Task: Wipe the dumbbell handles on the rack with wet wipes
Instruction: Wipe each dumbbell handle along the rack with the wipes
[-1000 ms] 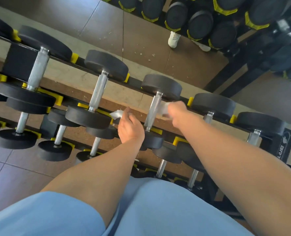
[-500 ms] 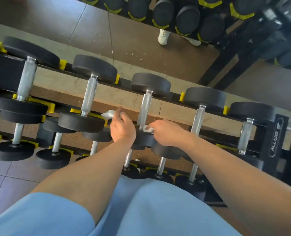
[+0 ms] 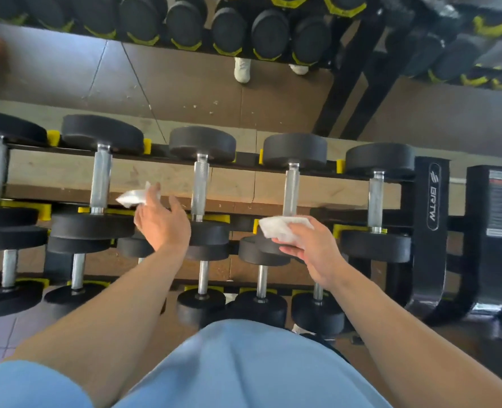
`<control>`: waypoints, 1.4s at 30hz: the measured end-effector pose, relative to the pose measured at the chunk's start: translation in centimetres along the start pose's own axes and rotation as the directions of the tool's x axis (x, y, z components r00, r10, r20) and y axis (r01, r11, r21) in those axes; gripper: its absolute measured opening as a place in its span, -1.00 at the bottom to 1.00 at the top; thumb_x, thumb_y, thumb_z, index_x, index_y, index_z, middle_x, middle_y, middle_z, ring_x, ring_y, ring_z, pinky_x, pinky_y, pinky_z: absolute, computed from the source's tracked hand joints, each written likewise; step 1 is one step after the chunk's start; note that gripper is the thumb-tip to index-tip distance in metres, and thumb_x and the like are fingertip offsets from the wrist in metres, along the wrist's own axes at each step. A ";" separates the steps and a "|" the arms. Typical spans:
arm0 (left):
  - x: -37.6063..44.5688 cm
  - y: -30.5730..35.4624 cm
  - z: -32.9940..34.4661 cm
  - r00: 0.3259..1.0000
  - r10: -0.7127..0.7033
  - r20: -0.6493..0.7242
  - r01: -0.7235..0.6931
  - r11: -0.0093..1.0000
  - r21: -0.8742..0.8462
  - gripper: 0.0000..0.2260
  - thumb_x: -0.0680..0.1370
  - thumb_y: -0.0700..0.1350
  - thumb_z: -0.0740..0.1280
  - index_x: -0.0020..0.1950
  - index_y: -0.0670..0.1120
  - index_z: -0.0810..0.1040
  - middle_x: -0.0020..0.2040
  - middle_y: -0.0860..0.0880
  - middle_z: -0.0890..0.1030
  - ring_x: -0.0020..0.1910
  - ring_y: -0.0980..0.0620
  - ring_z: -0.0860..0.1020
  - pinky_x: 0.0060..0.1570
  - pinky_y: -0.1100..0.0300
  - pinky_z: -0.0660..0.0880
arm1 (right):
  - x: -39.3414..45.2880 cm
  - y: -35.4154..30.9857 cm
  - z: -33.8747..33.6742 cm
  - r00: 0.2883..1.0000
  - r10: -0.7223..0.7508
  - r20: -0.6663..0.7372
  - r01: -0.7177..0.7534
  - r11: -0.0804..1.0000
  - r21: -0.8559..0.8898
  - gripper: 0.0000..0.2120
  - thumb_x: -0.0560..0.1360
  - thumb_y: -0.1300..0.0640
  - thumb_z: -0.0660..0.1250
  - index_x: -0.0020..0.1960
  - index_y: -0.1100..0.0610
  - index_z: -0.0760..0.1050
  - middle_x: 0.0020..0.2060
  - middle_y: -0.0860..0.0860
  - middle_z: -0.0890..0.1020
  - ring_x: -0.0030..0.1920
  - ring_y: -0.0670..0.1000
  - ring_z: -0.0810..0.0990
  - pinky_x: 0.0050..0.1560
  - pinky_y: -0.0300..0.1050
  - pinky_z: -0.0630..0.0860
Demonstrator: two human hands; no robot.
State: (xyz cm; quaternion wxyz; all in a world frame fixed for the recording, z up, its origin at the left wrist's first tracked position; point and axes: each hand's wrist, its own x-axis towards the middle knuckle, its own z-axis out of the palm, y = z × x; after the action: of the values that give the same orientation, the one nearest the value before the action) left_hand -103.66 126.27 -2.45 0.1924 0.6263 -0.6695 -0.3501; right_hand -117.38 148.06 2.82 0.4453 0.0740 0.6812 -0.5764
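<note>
Plainly the rack (image 3: 429,201) is the biggest thing, its top tier carrying a row of heavy, rigid dumbbells that need no lifting. Their knurled steel handles run front to back; the nearest unwiped-looking one, the fourth handle (image 3: 291,189), stands just above the right hand (image 3: 311,245), whose fingers pinch a folded wet wipe (image 3: 285,228). It is soft and limp, best wrapped round the bar. The left hand (image 3: 161,222) holds a smaller wipe (image 3: 132,197), fingers otherwise loosely spread

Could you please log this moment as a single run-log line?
phase: between handles | left hand: holds small wipe | right hand: holds wet wipe below fourth handle | contact: none seen
</note>
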 end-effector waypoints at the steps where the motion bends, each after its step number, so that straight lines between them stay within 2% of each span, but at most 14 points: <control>1: -1.1 0.5 0.0 0.996 0.087 -0.004 -0.087 0.996 0.018 -0.67 0.64 -0.05 0.27 0.41 0.06 0.41 0.33 -0.08 0.52 0.39 -0.10 0.36 0.41 -0.12 0.34 | -0.3 0.1 -0.6 1.000 0.006 0.007 -0.006 1.000 0.000 -0.73 0.61 0.18 0.29 0.30 0.18 0.45 0.13 0.15 0.65 0.00 0.12 0.72 0.02 -0.03 0.64; 5: -9.8 3.2 1.5 0.943 0.311 0.118 -0.307 0.950 -0.051 -0.70 0.59 0.02 0.35 0.33 0.08 0.49 0.25 -0.01 0.56 0.25 -0.01 0.48 0.20 0.03 0.48 | -1.5 0.8 -3.5 0.996 0.038 0.080 -0.038 0.999 -0.004 -0.79 0.58 0.15 0.35 0.21 0.10 0.52 0.11 0.09 0.62 0.07 0.05 0.65 0.05 -0.05 0.64; 8: -16.8 5.3 3.7 0.905 0.233 0.356 -0.170 0.965 -0.200 -0.80 0.57 0.10 0.37 0.18 0.14 0.54 0.13 0.07 0.62 0.05 0.12 0.60 0.02 0.13 0.61 | -2.4 1.1 -6.2 0.992 0.028 0.125 -0.029 1.000 0.005 -0.84 0.57 0.16 0.36 0.15 0.04 0.57 0.04 0.05 0.65 0.10 0.06 0.63 0.13 0.00 0.63; 11: -21.8 6.5 5.6 0.865 0.089 0.494 0.040 0.969 -0.245 -0.78 0.55 0.15 0.38 0.11 0.06 0.59 0.01 0.11 0.64 -0.04 0.17 0.61 -0.06 0.25 0.58 | -2.9 1.4 -9.1 0.989 -0.007 0.147 0.016 0.998 -0.059 -0.70 0.51 0.11 0.45 0.23 0.04 0.53 0.10 0.05 0.64 0.09 0.04 0.66 0.05 -0.02 0.66; 13: -24.2 6.7 6.4 0.866 0.052 0.497 0.081 0.966 -0.244 -0.76 0.55 0.15 0.37 0.08 0.03 0.61 -0.06 0.11 0.65 -0.06 0.17 0.62 -0.06 0.26 0.56 | -3.0 1.5 -11.0 0.987 -0.001 0.163 0.005 1.000 -0.027 -0.62 0.47 0.11 0.50 0.25 0.08 0.52 0.11 0.09 0.64 0.08 0.05 0.67 0.04 0.01 0.66; 17: -27.4 7.1 7.2 0.887 -0.067 0.458 0.228 0.924 -0.307 -0.79 0.56 0.10 0.39 0.10 0.02 0.63 -0.04 0.05 0.68 -0.04 0.10 0.65 0.01 0.10 0.63 | -3.8 1.4 -13.7 0.958 0.025 0.285 -0.089 0.973 0.214 -0.70 0.57 0.11 0.37 0.29 0.12 0.52 0.01 0.11 0.68 0.02 0.09 0.68 -0.03 -0.02 0.62; 19: -28.4 7.5 7.0 0.889 -0.120 0.442 0.290 0.895 -0.338 -0.83 0.57 0.07 0.39 0.10 0.03 0.62 0.00 0.04 0.66 -0.03 0.09 0.64 -0.04 0.18 0.63 | -4.2 1.6 -14.4 0.942 0.030 0.333 -0.107 0.971 0.215 -0.68 0.61 -0.01 0.29 0.30 0.12 0.52 0.03 0.13 0.68 0.04 0.11 0.65 0.04 0.01 0.60; 23: -28.9 7.7 6.3 0.890 -0.151 0.431 0.323 0.875 -0.360 -0.92 0.57 0.04 0.40 0.04 0.11 0.58 0.00 0.12 0.61 -0.01 0.07 0.62 -0.23 0.39 0.55 | -4.4 2.1 -14.6 0.934 0.038 0.355 -0.100 0.982 0.159 -0.39 0.56 -0.27 0.19 0.24 0.25 0.58 0.17 0.21 0.64 0.23 0.19 0.59 0.28 0.17 0.50; 25: -28.4 7.4 6.2 0.892 -0.150 0.426 0.319 0.878 -0.358 -0.95 0.57 0.04 0.40 0.02 0.14 0.56 0.01 0.11 0.61 0.01 0.06 0.61 -0.13 0.33 0.58 | -4.4 2.1 -14.1 0.946 0.030 0.324 -0.067 0.992 0.104 -0.55 0.58 -0.14 0.27 0.13 0.24 0.65 0.14 0.16 0.66 0.24 0.20 0.58 0.29 0.19 0.50; 28: -27.0 7.0 6.0 0.893 -0.147 0.425 0.313 0.882 -0.352 -0.91 0.59 0.07 0.37 0.06 0.12 0.59 0.04 0.05 0.64 0.04 0.05 0.62 0.01 0.16 0.63 | -4.4 2.2 -13.0 0.950 -0.041 0.310 0.070 0.994 -0.084 -0.86 0.53 0.11 0.41 0.06 0.07 0.68 0.09 0.04 0.67 0.20 0.14 0.59 0.24 0.14 0.56; 33: -25.0 7.7 5.0 0.816 -0.230 0.530 0.499 0.742 -0.447 -0.70 0.63 0.17 0.24 0.14 0.00 0.60 0.03 -0.06 0.66 0.02 -0.04 0.65 -0.02 0.17 0.63 | -4.4 2.1 -10.8 0.971 -0.203 0.125 0.232 0.924 -0.304 -0.60 0.38 0.23 0.56 0.11 -0.06 0.52 0.02 -0.10 0.66 0.05 -0.09 0.63 0.01 -0.13 0.62; 37: -23.8 7.1 4.4 0.842 -0.112 0.528 0.359 0.847 -0.393 -0.68 0.52 0.17 0.41 0.14 -0.02 0.60 0.04 0.00 0.65 0.00 0.08 0.64 -0.09 0.23 0.64 | -3.8 1.0 -9.3 0.944 -0.279 0.178 0.326 0.880 -0.347 -0.54 0.41 0.20 0.55 0.22 -0.09 0.51 -0.02 -0.17 0.67 0.01 -0.12 0.64 -0.04 -0.21 0.63; 40: -22.7 6.7 4.0 0.865 -0.096 0.493 0.300 0.886 -0.354 -0.77 0.54 0.10 0.41 0.10 0.00 0.60 0.03 0.02 0.66 0.01 0.09 0.64 -0.04 0.22 0.65 | -3.4 0.3 -8.4 0.949 -0.141 0.281 0.238 0.906 -0.350 -0.49 0.47 0.21 0.49 0.35 -0.06 0.46 0.08 -0.08 0.64 0.11 -0.03 0.62 0.05 -0.15 0.62; 42: -21.9 6.7 3.7 0.866 -0.074 0.494 0.273 0.898 -0.344 -0.81 0.56 0.07 0.40 0.11 0.02 0.60 0.03 0.03 0.65 0.03 0.08 0.63 -0.04 0.24 0.63 | -3.2 -0.2 -8.0 0.907 0.045 0.419 0.017 0.989 -0.145 -0.53 0.53 0.21 0.41 0.41 0.01 0.42 0.16 0.01 0.62 0.17 0.03 0.62 0.04 -0.16 0.61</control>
State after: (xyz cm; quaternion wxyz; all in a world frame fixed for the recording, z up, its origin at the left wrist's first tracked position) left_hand -107.86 148.26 3.76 0.1167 0.5283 -0.5488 -0.6372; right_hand -119.77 156.16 4.65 0.5901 -0.0799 0.6085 -0.5244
